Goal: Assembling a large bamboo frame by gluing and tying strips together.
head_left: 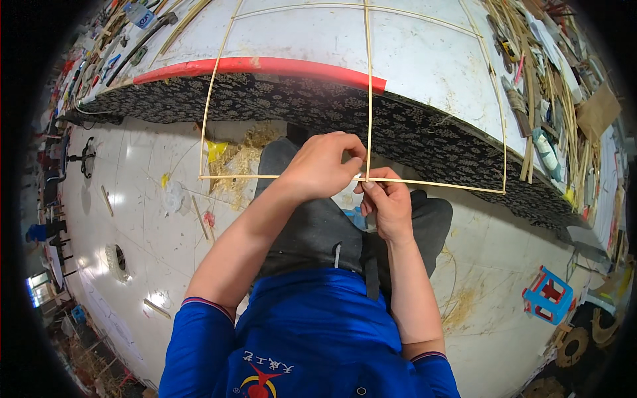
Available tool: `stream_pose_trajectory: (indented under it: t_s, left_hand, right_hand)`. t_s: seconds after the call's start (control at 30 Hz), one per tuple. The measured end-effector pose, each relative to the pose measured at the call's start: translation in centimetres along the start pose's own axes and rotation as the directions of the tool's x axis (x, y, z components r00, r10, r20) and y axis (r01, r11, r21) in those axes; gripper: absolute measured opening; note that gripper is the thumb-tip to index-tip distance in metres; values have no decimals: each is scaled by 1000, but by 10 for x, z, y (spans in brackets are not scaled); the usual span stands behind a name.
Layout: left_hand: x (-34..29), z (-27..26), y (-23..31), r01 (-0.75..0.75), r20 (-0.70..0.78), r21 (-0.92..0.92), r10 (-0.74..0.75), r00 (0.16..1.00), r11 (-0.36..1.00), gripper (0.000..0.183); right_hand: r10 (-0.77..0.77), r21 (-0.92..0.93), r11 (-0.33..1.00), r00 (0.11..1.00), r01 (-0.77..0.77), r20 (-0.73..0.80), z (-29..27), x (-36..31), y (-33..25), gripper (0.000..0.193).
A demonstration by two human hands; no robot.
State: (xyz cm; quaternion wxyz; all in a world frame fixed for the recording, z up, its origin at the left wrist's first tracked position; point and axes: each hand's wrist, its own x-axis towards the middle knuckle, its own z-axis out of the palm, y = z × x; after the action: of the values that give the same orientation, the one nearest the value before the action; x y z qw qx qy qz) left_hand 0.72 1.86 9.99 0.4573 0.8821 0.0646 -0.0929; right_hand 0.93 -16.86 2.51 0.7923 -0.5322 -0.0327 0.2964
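The right hand point(390, 202) pinches the frame point(369, 113), I can't tell what the left hand point(325, 164) pinches, and joining it probably needs steady fingers next.

1. Beyond the right hand's point(388, 202) grip: a white-topped table point(424, 60), a red strip point(265, 65) along part of its near edge, dark patterned cloth point(232, 99) hanging beneath
2. On the table, far left of the grip: long thin slats point(182, 26) and a dark long-handled tool point(142, 46)
3. On the table, far right of the grip: many thin sticks point(570, 93) and a brown sheet point(598, 114)
4. Lower than the grip: a pale tiled floor point(146, 232)
5. On the floor, left of the grip: straw-coloured shavings point(232, 176), a yellow scrap point(216, 152), a clear plastic bag point(174, 198)
6. On the floor, right of the grip and nearer the body: a blue and red stool point(561, 306)
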Motion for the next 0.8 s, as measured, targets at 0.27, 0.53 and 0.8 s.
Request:
stream_pose_trajectory:
  t_s: [0.27, 0.53, 0.8]
  left_hand:
    - [-4, 0, -2, -41, 38, -45, 43, 998, 998, 24]
    - [-3, 2, 2, 67, 95, -77, -59, 994, 995, 28]
    - [-2, 3, 2, 35, 62, -95, -30, 998, 995, 27]
  right_hand:
    - [52, 16, 999, 997, -51, -54, 3, -5, -2, 10]
    - [93, -116, 986, 969, -122, -230, 16, -24, -6, 11]
    - [-273, -767, 638, 952, 70, -140, 31, -39, -24, 10]
